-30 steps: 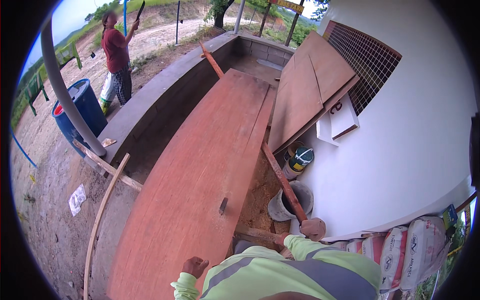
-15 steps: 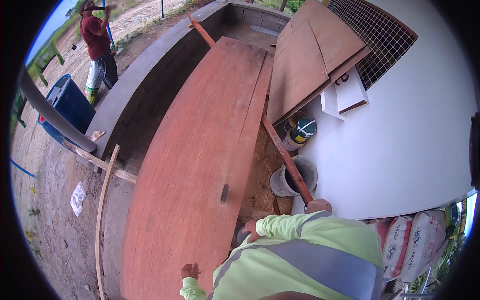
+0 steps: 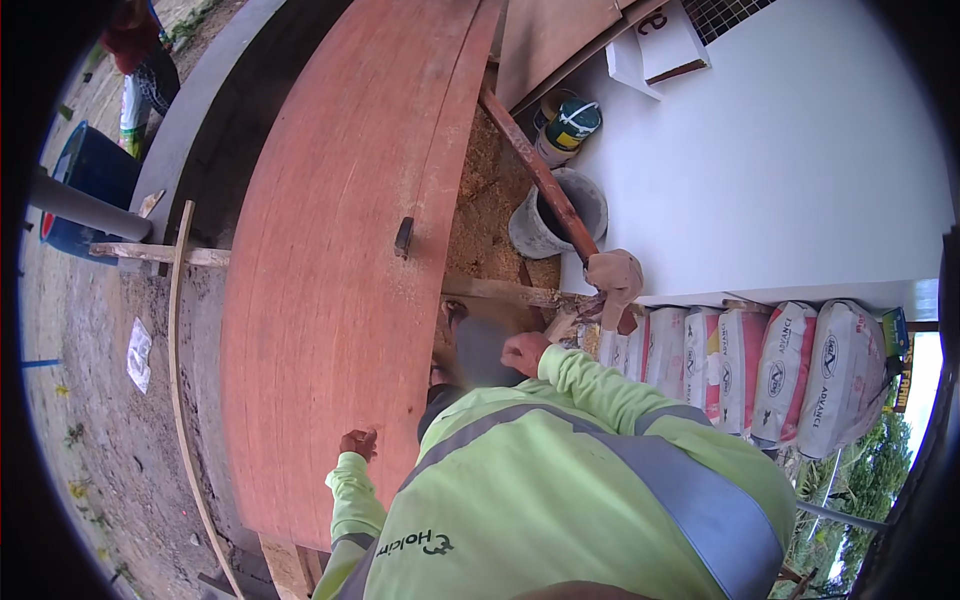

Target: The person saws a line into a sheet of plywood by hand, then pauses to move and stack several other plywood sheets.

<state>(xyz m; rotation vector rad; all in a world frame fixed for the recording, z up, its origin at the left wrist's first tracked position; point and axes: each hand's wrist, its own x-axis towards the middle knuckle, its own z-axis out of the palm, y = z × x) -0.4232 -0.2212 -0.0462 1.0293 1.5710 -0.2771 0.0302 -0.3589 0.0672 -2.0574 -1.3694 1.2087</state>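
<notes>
the left hand [image 3: 358,443] rested on the near end of the long reddish-brown plywood sheet [image 3: 340,250], fingers curled onto its surface close to the near edge; it looked like a steadying press rather than a full grasp, since nothing was wrapped around. the right hand [image 3: 524,352] was closed into a loose fist just past the sheet's right edge, down by a grey rounded thing; whether it actually gripped anything could not be told. with one hand on top and one at the side edge, the panel seemed braced so it would not slide off its supports.

ahead of the right hand a timber strip [image 3: 500,291] ran crosswise under the sheet, and a red-brown batten [image 3: 540,180] slanted away beyond it, past a grey bucket [image 3: 560,215] and a paint tin [image 3: 567,125]. a small dark block [image 3: 403,236] sat on the sheet ahead of both hands.

room was tight to the right: a white wall [image 3: 780,170] and stacked cement sacks [image 3: 790,375] stood close. left of the left hand lay open dirt ground [image 3: 110,440], with a thin curved lath [image 3: 180,400] between.
</notes>
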